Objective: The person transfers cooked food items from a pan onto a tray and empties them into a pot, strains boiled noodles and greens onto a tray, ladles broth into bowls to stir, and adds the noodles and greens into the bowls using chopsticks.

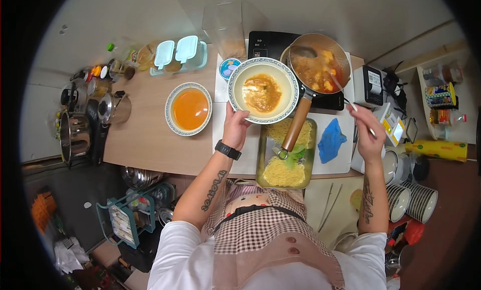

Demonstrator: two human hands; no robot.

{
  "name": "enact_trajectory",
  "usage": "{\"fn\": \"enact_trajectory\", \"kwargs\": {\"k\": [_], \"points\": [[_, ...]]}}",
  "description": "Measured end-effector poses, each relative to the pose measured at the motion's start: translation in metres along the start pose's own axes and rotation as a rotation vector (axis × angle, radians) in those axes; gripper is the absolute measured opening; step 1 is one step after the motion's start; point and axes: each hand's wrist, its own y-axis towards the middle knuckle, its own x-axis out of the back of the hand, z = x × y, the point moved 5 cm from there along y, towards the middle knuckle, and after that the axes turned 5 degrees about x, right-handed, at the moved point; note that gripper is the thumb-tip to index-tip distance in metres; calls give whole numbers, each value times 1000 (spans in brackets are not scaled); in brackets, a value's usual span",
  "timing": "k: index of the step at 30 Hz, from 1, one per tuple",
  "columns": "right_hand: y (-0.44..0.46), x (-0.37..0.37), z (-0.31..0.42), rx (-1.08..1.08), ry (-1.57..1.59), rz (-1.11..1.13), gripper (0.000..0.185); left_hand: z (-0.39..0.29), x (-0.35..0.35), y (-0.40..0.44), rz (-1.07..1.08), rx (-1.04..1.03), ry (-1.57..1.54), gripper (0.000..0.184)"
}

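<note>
My left hand (235, 125) grips the rim of a patterned bowl (288, 109), which holds a little brownish sauce and is held up beside the pot. With closed fingers, my right hand (368, 131) holds a ladle (352, 105) by its handle. The ladle reaches into the pot (347, 64), where reddish broth with orange chunks sits on a black induction cooker (270, 38). The pot's wooden handle (297, 124) points toward me, above a metal tray (260, 164) of yellow noodles (283, 172) and green leaves (296, 153).
Left on the counter stands a second patterned bowl (190, 109) of orange soup. A blue cloth (331, 140) lies right of the tray. Lidded containers (186, 49) and a clear bin (224, 32) line the back. Stacked bowls (421, 202) are at the right.
</note>
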Motion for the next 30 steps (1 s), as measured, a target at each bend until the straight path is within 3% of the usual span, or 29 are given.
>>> {"fn": "enact_trajectory", "kwargs": {"k": [2,5,11,20,30], "points": [[0,3,-24,-85,-88,-76,18,0,0,0,-15,-4,3,56],[-8,1,-63,-313,92,-194,19,-1,0,-1,-19,-6,4,56],[-4,-7,-80,-534,484,-394,28,0,0,-1,-18,-11,1,57],[8,16,-64,-611,557,-444,26,3,-1,-1,-5,3,22,60],[11,13,-19,-533,534,-254,25,-1,-7,-1,13,-11,29,62]]}}
